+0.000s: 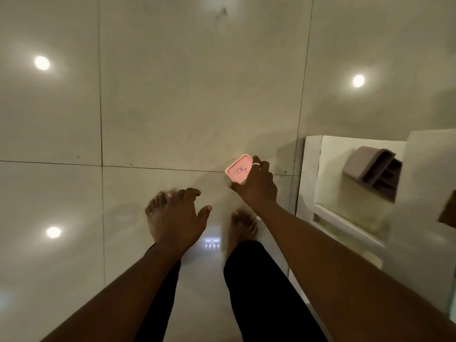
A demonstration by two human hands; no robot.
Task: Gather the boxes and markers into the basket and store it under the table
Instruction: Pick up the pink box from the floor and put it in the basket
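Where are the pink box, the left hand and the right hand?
pink box (pixel 237 172), head view, flat labelled face.
left hand (pixel 178 218), head view, back of hand.
right hand (pixel 259 187), head view, back of hand.

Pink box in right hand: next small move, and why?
Likely swing the right hand rightward toward what looks like a grey basket in the white unit: it grips the pink box above the floor, while the left hand is open, holding nothing.

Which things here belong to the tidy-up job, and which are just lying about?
Job:
pink box, held in the right hand
white table
mauve slotted container, possibly the basket

Lying about:
brown object at the right edge, too cut off to identify
tiled floor
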